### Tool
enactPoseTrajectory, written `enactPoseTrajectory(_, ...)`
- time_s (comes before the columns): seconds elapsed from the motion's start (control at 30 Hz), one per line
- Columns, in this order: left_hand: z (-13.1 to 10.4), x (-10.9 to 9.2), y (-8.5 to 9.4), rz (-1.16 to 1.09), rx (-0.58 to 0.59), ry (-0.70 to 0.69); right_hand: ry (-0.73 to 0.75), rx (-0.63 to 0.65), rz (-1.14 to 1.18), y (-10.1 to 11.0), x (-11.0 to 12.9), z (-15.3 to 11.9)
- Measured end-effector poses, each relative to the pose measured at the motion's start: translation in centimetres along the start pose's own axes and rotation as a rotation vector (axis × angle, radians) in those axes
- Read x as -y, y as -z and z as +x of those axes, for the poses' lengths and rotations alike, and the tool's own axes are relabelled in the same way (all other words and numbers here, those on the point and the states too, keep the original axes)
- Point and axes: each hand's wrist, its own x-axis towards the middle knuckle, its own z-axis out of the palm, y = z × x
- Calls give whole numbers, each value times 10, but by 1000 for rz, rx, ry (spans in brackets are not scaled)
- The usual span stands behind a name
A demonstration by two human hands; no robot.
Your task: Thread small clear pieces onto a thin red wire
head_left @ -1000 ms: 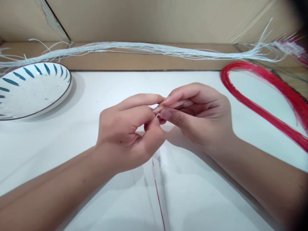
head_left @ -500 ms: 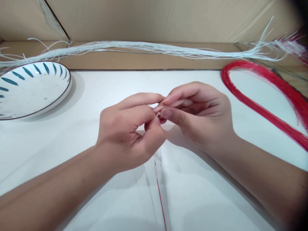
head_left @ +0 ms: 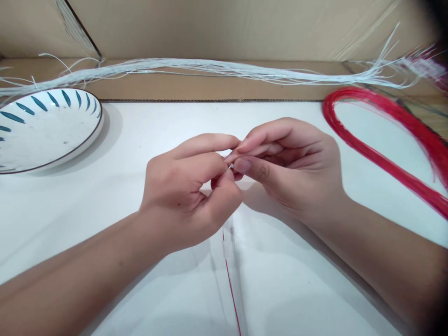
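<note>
My left hand (head_left: 192,191) and my right hand (head_left: 294,168) meet over the white table, fingertips touching. Between the pinched thumbs and forefingers of both hands shows a tiny white piece (head_left: 230,166), mostly covered by the fingers; its shape is too small to tell. Below my left hand hangs or lies a thin red cord (head_left: 231,285), running down to the bottom edge of the view. Its upper part passes a pale, clear-looking bit and goes out of sight under the hand.
At the left stands a white plate (head_left: 49,135) with dark green strokes. A bundle of white cords (head_left: 210,67) lies along the cardboard ledge (head_left: 217,92) at the back. A looped bundle of red cords (head_left: 381,163) rests at the right.
The red cord's visible part has shifted slightly to the left. Both hands keep nearly the same pinch.
</note>
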Motion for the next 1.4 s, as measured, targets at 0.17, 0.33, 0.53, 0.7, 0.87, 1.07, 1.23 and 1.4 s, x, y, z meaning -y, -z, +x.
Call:
enactPoseTrajectory(0.17,0,-1,2,-44,83,98,-18,-31,5,1,-2,1)
enactPoseTrajectory(0.33,4,-3,0,-182,168,372,-66,-124,27,7,-10,6)
enactPoseTrajectory(0.53,9,-7,-3,-353,178,619,-131,-138,109,8,-12,8)
enactPoseTrajectory(0.7,10,-6,-1,-425,208,701,-211,-95,190,7,-11,8)
enactPoseTrajectory(0.87,11,-5,1,-489,256,686,-267,-6,208,9,-11,8)
enactPoseTrajectory(1.07,12,-1,4,-503,296,658,-392,48,316,14,-16,11)
enactPoseTrajectory(1.23,12,-1,2,-492,246,716,-403,12,361,13,-20,14)
enactPoseTrajectory(1.4,11,0,1,-464,158,750,-373,-46,302,9,-18,14)
